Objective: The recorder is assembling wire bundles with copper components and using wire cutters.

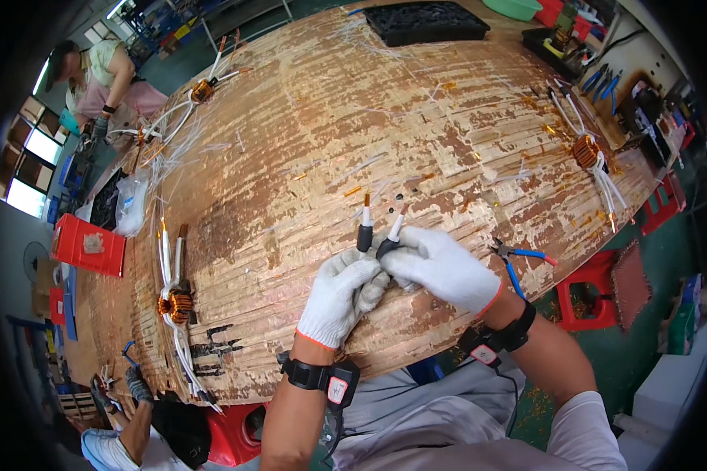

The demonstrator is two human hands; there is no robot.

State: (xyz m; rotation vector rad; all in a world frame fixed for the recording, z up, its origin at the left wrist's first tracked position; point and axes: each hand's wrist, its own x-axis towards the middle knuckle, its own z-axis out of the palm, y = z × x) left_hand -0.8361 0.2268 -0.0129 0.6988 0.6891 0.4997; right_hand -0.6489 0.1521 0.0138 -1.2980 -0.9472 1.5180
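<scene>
Both my hands wear white knit gloves and meet over the near part of the worn wooden table. My left hand (339,297) is closed around a white wire lead (366,214), which stands upright with an amber tip and a black sleeve (364,239) low on it. My right hand (441,265) pinches a second black sleeve (386,249), from which another white lead (396,228) sticks up, tilted right. The fingers hide the lower ends of both leads. Blue-handled cutters (515,255) lie just right of my right hand, jaws partly spread.
Copper-wound ring coils with white leads lie at the left (176,307), far left (202,92) and right (585,151). A black tray (426,22) stands at the far edge, a red bin (91,245) at the left. Two co-workers work at the left. A red stool (589,292) stands right.
</scene>
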